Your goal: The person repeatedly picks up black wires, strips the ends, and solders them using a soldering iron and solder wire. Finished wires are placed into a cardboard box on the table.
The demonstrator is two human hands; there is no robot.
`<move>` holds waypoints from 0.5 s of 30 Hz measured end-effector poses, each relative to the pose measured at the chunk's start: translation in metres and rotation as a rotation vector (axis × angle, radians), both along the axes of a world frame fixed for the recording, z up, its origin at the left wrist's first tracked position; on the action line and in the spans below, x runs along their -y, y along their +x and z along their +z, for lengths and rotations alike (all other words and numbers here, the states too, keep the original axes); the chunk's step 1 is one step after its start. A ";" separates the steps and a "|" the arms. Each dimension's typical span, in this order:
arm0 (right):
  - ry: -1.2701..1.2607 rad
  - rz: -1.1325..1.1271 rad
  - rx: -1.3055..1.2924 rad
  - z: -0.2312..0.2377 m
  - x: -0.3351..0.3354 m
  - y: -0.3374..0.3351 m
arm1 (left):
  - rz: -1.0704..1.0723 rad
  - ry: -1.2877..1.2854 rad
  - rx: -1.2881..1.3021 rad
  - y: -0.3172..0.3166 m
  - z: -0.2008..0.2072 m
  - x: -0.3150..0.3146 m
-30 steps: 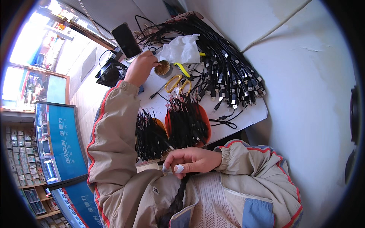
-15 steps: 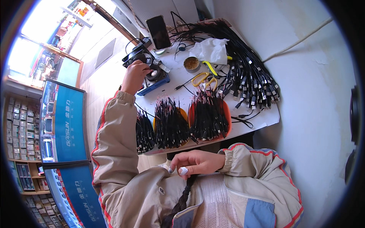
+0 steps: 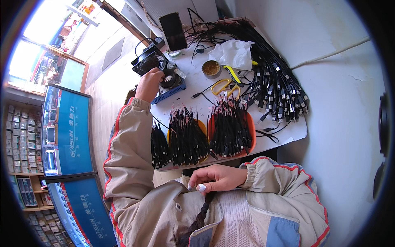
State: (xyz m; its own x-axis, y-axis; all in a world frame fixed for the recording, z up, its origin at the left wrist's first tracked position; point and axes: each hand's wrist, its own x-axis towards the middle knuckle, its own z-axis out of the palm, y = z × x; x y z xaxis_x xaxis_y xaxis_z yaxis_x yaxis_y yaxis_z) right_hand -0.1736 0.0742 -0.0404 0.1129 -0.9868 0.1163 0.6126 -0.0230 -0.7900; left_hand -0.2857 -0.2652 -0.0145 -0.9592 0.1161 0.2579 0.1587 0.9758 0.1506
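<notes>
My left hand (image 3: 149, 85) reaches over the table's far left, fingertips pinched together beside a blue box-shaped device (image 3: 169, 94) with a dark round pot (image 3: 168, 78) on top. Whatever the pinch holds is hidden by the fingers. A black round fan (image 3: 151, 64) stands just beyond those fingers. Close to my body, my right hand (image 3: 220, 177) is loosely curled, thumb and forefinger apart, nothing visible between them. White wrapping (image 3: 201, 188) covers its thumb tip. Between me and the device stand bundles of short black cables (image 3: 187, 138) with stripped ends up, some in an orange-red container (image 3: 252, 133).
Long black USB cables (image 3: 277, 88) pile along the right side of the table (image 3: 288, 136). Yellow-handled scissors (image 3: 222, 86), yellow-green pliers (image 3: 232, 75), a round tin (image 3: 211, 68), white tissue (image 3: 232, 54) and an upright phone (image 3: 173, 32) lie or stand farther back. A wall (image 3: 337, 103) borders the right.
The view has shifted slightly, so the table sits a little farther right. My left fingertips have drawn slightly left from the dark pot. My right hand keeps its loose curl.
</notes>
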 end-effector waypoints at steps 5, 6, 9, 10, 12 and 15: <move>0.012 -0.015 -0.012 -0.002 -0.001 0.000 | -0.006 -0.010 0.013 -0.005 -0.001 0.001; 0.014 -0.023 -0.019 -0.002 -0.001 0.000 | -0.005 -0.014 0.015 -0.006 -0.002 0.001; 0.031 -0.027 -0.042 -0.001 -0.002 0.000 | -0.003 -0.021 0.012 -0.006 -0.005 0.003; 0.029 -0.031 -0.032 0.000 -0.002 0.000 | -0.004 -0.018 0.008 -0.006 -0.006 0.003; 0.031 -0.040 -0.027 0.002 -0.004 0.001 | -0.005 -0.010 0.001 -0.006 -0.007 0.004; 0.050 -0.057 -0.020 0.004 -0.007 0.004 | 0.004 0.019 -0.025 -0.003 -0.005 0.000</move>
State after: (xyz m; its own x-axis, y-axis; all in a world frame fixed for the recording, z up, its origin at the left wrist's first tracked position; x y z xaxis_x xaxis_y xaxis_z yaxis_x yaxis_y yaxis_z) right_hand -0.1692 0.0812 -0.0363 0.0582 -0.9962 0.0654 0.5957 -0.0179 -0.8030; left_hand -0.2885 -0.2651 -0.0191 -0.9529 0.1075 0.2837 0.1590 0.9733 0.1652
